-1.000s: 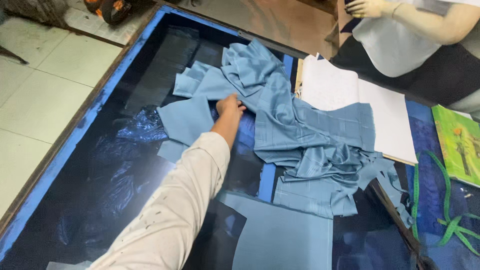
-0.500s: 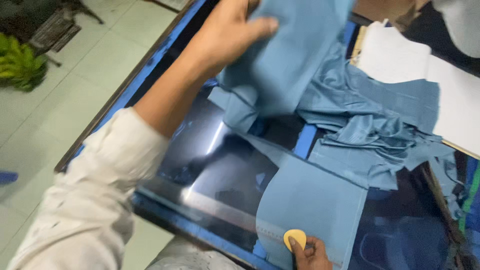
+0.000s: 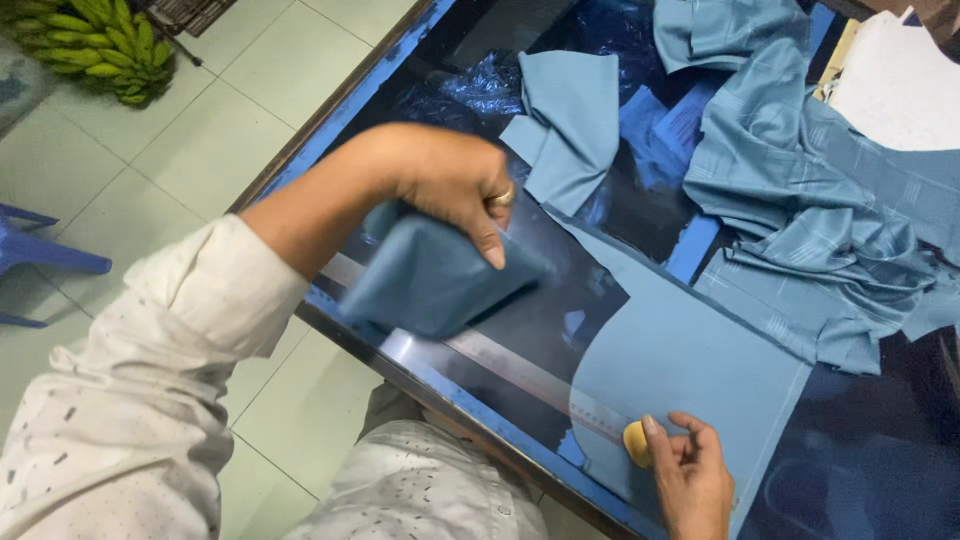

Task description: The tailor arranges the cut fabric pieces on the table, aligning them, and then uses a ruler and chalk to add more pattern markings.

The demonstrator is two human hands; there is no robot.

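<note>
- The left hand (image 3: 445, 185) is clenched around a folded piece of blue cloth (image 3: 435, 280), lifting it clear of the dark glass tabletop (image 3: 545, 330); the cloth hangs just under the palm, and a ring shows on one finger
- The right hand (image 3: 695, 480) pinches a small yellow disc of chalk (image 3: 635, 443) between thumb and fingertips, the chalk touching the near edge of a flat blue fabric panel (image 3: 690, 370)
- A metal ruler (image 3: 500, 362) lies on the table between the two hands, one end running under the flat panel beside the chalk
- Beyond the left hand lies a smaller folded blue piece (image 3: 570, 130)
- Beyond the right hand sits a crumpled heap of blue fabric (image 3: 810, 200), with white paper sheets (image 3: 900, 85) behind it
- Far to the left of the left hand, on the tiled floor, lies a bunch of green bananas (image 3: 95, 45)
</note>
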